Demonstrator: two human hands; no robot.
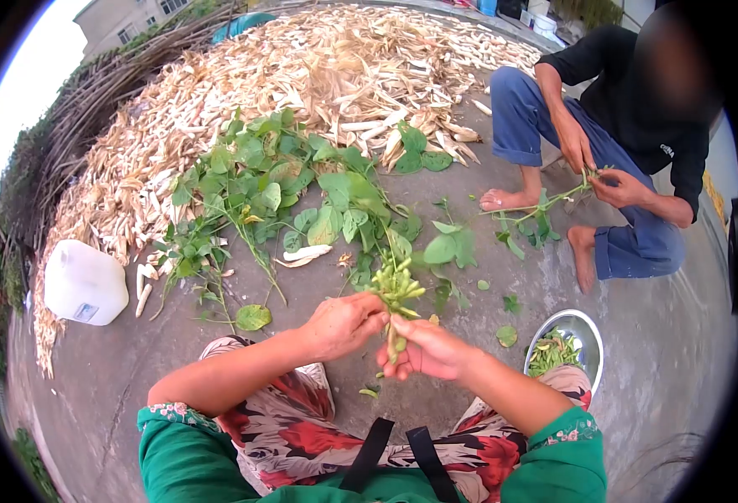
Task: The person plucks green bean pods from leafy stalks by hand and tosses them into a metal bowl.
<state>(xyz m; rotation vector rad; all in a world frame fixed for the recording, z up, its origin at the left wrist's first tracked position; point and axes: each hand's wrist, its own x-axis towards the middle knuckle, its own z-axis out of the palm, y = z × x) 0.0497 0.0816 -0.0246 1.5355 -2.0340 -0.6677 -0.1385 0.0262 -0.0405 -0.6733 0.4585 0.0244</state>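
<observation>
A leafy green bean plant [398,281] with a cluster of pods hangs in front of me, its leaves stretching away over the ground. My left hand [345,325] is closed around the stem beside the pods. Just right of it, my right hand [427,348] has its fingers closed on green pods at the lower end of the cluster. A metal bowl [597,352] holding picked green pods [553,350] stands by my right knee. One loose pod [369,391] lies on the ground below my hands.
More leafy plants [251,180] lie ahead, before a large heap of corn cobs and husks [302,67]. A white plastic jug [85,282] stands at the left. At the right a seated co-worker [629,134] holds a plant stem in both hands. Loose leaves [507,335] dot the ground.
</observation>
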